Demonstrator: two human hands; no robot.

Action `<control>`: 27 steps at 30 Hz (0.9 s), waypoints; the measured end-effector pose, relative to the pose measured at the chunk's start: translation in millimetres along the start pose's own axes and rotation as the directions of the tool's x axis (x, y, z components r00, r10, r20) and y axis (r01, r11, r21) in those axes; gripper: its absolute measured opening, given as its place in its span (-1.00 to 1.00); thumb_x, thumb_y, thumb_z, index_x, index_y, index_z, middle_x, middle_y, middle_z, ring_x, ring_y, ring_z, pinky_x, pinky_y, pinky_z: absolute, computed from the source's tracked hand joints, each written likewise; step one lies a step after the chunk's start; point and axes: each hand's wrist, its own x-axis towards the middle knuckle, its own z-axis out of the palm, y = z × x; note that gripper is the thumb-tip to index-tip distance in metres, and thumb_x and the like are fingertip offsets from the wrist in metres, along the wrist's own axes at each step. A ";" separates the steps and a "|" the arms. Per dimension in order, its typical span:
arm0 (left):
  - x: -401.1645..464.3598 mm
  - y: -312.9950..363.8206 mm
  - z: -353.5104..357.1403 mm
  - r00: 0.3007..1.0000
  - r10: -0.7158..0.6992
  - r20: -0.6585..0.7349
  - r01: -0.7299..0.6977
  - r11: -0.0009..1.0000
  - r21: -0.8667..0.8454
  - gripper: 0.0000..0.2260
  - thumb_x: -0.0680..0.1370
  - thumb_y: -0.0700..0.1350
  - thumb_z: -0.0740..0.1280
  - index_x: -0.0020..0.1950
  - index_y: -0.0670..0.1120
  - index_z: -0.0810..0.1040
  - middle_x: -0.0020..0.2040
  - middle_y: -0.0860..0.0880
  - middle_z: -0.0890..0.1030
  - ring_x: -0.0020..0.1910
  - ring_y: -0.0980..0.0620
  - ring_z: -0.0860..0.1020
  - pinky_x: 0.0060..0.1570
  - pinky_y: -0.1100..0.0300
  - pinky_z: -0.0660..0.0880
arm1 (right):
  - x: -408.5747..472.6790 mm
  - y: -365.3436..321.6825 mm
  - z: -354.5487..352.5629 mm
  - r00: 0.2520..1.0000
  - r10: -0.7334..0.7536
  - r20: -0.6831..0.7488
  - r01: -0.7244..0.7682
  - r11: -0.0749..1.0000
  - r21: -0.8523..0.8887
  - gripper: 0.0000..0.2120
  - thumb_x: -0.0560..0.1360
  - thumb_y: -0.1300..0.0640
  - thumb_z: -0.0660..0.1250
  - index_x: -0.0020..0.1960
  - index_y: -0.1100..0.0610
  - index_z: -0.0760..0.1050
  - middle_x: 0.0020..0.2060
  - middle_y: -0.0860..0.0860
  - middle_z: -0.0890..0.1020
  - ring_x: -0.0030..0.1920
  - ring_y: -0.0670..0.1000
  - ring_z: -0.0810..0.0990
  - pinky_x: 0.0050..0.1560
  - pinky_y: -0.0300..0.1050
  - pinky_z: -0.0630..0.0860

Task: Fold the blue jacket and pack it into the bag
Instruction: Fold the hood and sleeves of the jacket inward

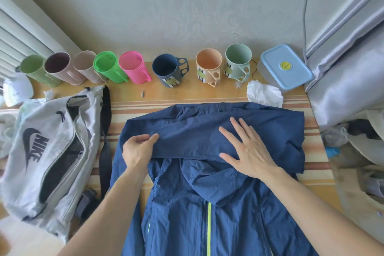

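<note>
The blue jacket lies spread on the striped mat in the middle of the table, its yellow-green zipper running toward me. A sleeve is folded across its upper part. My left hand pinches the left end of that folded sleeve. Flat on the sleeve further right rests my right hand, fingers spread. The grey sports bag with a dark logo lies to the left of the jacket, its zipper open and its dark strap beside the jacket's edge.
A row of several coloured cups lines the far table edge against the wall. A blue-lidded box and crumpled white paper sit at the back right. Curtains and clutter crowd the right side.
</note>
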 end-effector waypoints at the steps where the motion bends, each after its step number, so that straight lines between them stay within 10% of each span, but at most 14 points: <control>1: 1.3 0.0 -1.2 0.999 -0.008 0.035 0.011 0.996 -0.084 -0.74 0.42 -0.04 0.58 0.07 -0.03 0.67 -0.08 0.04 0.69 0.06 -0.03 0.67 0.07 0.09 0.59 | 0.4 2.5 4.0 0.997 0.005 0.079 -0.002 1.000 -0.032 -0.23 0.52 -0.35 0.14 0.63 -0.10 0.03 0.65 0.12 -0.04 0.64 0.21 -0.07 0.58 0.25 0.12; 4: 4.1 -5.9 -11.2 0.982 0.168 0.084 -0.144 0.959 -0.243 -0.80 0.50 -0.29 0.49 0.07 -0.08 0.67 0.00 -0.01 0.74 0.02 0.07 0.70 0.11 0.14 0.60 | -1.4 10.8 4.7 0.977 0.088 0.193 -0.083 0.996 -0.032 -0.18 0.46 -0.28 0.27 0.62 -0.11 0.04 0.65 0.08 -0.04 0.64 0.19 -0.09 0.56 0.24 0.14; 9: 5.8 -38.8 -27.7 0.836 0.531 0.138 -0.540 0.754 0.374 -0.72 0.56 -0.11 0.43 0.27 0.07 0.58 0.39 0.04 0.53 0.38 -0.02 0.46 0.31 -0.03 0.47 | 12.1 -25.5 -6.1 0.993 -0.029 -0.112 0.034 0.998 0.046 -0.31 0.59 -0.16 0.20 0.63 -0.03 0.05 0.65 0.10 -0.03 0.64 0.18 -0.06 0.60 0.13 0.02; 14: 9.7 -73.5 -66.0 0.829 0.547 0.120 -0.473 0.569 0.673 -0.60 0.45 -0.02 0.53 0.27 0.08 0.58 0.50 -0.16 0.32 0.40 -0.23 0.31 0.28 -0.14 0.45 | 28.0 -68.0 21.8 0.986 -0.013 0.164 0.026 0.997 -0.079 -0.32 0.61 -0.27 0.01 0.64 -0.11 -0.13 0.65 0.12 -0.10 0.63 0.23 -0.16 0.61 0.20 -0.04; 19: 15.1 -76.2 -100.9 0.903 0.402 0.153 -0.411 0.706 0.576 -0.65 0.50 -0.19 0.46 0.28 -0.03 0.60 0.25 -0.12 0.56 0.14 -0.17 0.58 0.09 -0.01 0.51 | 4.8 -161.7 13.1 0.983 0.047 -0.180 0.002 0.964 0.265 -0.57 0.57 -0.03 0.29 0.37 0.14 0.44 0.32 0.12 0.51 0.30 0.17 0.49 0.27 0.08 0.52; 22: 19.5 -62.5 -120.5 0.938 0.310 0.155 -0.347 0.832 0.433 -0.68 0.50 -0.21 0.43 0.25 -0.03 0.64 0.09 -0.03 0.69 0.06 -0.05 0.64 0.14 0.03 0.56 | -27.2 -239.3 11.6 0.997 0.034 0.065 -0.066 0.812 0.580 -0.61 0.52 -0.18 0.27 0.24 0.02 0.42 0.03 -0.04 0.60 0.06 0.05 0.54 0.09 0.03 0.53; 27: 20.1 -38.0 -135.6 0.951 0.093 0.294 -0.105 0.994 0.025 -0.66 0.46 -0.28 0.48 0.22 -0.07 0.63 0.11 -0.19 0.72 -0.05 -0.06 0.72 0.04 -0.03 0.67 | -42.4 -308.0 13.0 0.923 -0.054 0.381 -0.283 0.574 0.768 -0.10 0.40 -0.33 0.36 0.55 -0.27 -0.11 0.34 -0.07 0.51 0.31 0.03 0.51 0.22 0.00 0.49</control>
